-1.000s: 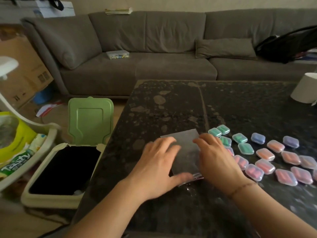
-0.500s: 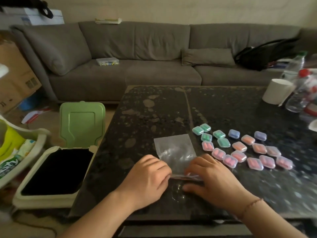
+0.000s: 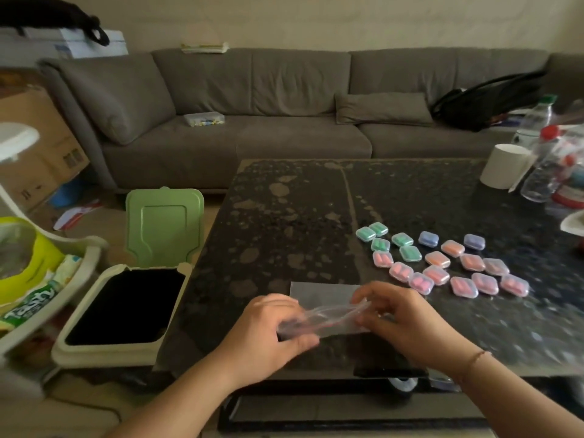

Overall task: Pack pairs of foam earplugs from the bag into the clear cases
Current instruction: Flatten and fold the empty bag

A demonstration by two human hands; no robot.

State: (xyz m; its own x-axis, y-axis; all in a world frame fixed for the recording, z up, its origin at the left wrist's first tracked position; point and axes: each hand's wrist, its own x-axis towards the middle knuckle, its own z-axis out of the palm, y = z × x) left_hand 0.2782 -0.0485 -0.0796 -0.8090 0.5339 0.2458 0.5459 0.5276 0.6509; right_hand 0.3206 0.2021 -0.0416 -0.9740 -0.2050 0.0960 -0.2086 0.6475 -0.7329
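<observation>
A clear zip bag [image 3: 325, 303] lies near the front edge of the dark stone table [image 3: 300, 216], and it looks flat and empty. My left hand [image 3: 271, 336] pinches its near left corner and my right hand [image 3: 398, 320] pinches the right end of the zip edge, which is lifted off the table. To the right sit several small clear cases [image 3: 439, 263] with earplug pairs inside: green ones at the back left, blue and purple behind, orange and pink in front. All of them look closed.
An open bin [image 3: 123, 311] with a raised green lid [image 3: 164, 227] stands left of the table. A white paper roll [image 3: 505, 165] and plastic bottles [image 3: 543, 165] crowd the far right corner. A grey sofa [image 3: 284, 115] runs behind. A rack with packets is at far left.
Both hands slid from flat on the bag down to its near zip edge and have lifted that edge. The camera view shifted right and back.
</observation>
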